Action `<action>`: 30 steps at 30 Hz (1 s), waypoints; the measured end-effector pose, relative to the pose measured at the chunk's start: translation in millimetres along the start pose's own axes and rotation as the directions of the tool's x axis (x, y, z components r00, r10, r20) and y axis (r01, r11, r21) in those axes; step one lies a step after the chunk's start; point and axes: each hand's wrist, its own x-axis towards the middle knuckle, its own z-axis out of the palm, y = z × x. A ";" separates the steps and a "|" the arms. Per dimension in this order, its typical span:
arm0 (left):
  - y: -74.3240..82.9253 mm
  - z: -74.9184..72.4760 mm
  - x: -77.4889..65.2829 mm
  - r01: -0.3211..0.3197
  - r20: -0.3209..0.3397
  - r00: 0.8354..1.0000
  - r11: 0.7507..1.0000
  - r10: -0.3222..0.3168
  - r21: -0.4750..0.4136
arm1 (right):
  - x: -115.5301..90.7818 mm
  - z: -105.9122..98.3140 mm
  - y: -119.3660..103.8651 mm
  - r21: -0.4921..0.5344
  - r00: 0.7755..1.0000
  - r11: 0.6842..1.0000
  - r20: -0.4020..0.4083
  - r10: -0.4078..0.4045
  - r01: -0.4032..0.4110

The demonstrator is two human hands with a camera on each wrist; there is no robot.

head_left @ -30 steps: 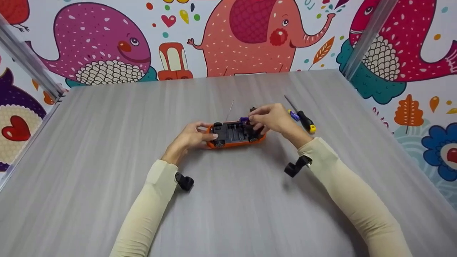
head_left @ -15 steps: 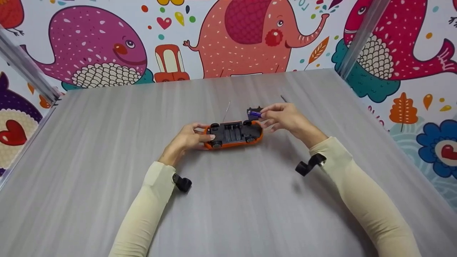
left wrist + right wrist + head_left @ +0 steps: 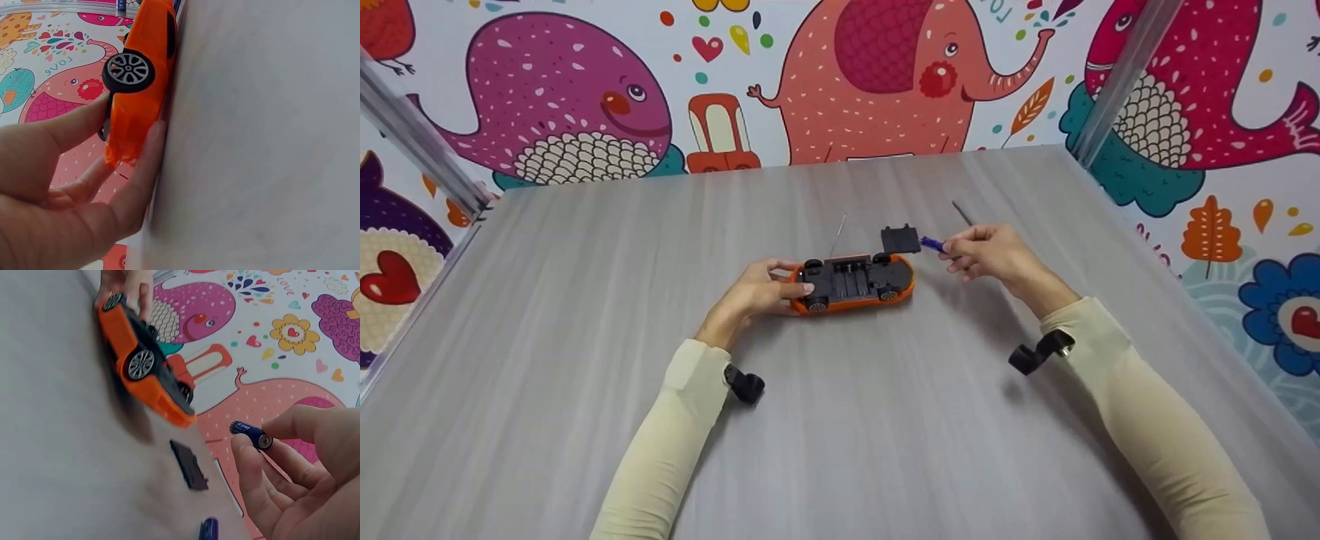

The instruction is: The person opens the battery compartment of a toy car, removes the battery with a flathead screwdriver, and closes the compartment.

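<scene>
An orange toy car [image 3: 851, 285] lies wheels up, its black underside and the open battery compartment [image 3: 850, 276] facing the head camera. My left hand [image 3: 754, 289] grips its left end, thumb on the underside and fingers around the body. Right of the car, my right hand [image 3: 990, 255] pinches a blue-purple battery [image 3: 251, 435] between thumb and fingers. A black battery cover [image 3: 901, 240] rests just behind the car's right end. In the right wrist view a second battery [image 3: 210, 530] lies on the table below the cover.
A screwdriver shaft [image 3: 962, 212] shows behind the right hand, which hides its handle. A thin metal rod [image 3: 838, 234] sticks up behind the car. Printed walls [image 3: 877, 75] border the grey table [image 3: 840, 420] at the back and sides.
My right hand has moved right, away from the car's underside, with the battery in its fingers. The compartment and cover now show fully; the screwdriver handle is now hidden. The left hand keeps its grip.
</scene>
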 end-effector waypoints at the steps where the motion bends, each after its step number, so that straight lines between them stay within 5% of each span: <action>1: 0.1 0.0 -0.1 0.001 -0.002 1.000 1.000 -0.001 0.001 | 0.4 -1.6 2.5 -0.003 1.000 1.000 -0.005 0.002 -0.002; 11: -1.7 0.9 -0.4 0.012 -0.006 1.000 1.000 -0.012 -0.003 | 6.6 -3.0 20.3 -0.040 0.997 0.999 -0.071 0.027 -0.030; 17: -0.2 0.7 0.0 0.010 -0.004 1.000 1.000 -0.010 -0.007 | 7.0 3.5 22.3 -0.184 0.994 0.983 -0.112 -0.007 -0.014; 27: -0.9 0.7 -0.6 0.009 -0.005 1.000 1.000 -0.009 0.024 | 5.1 7.8 26.3 -0.484 0.979 0.875 -0.188 -0.076 -0.025; 30: 0.1 0.1 -1.5 0.010 -0.008 1.000 1.000 -0.010 0.020 | 4.7 8.3 27.3 -0.574 0.969 0.819 -0.209 -0.132 -0.012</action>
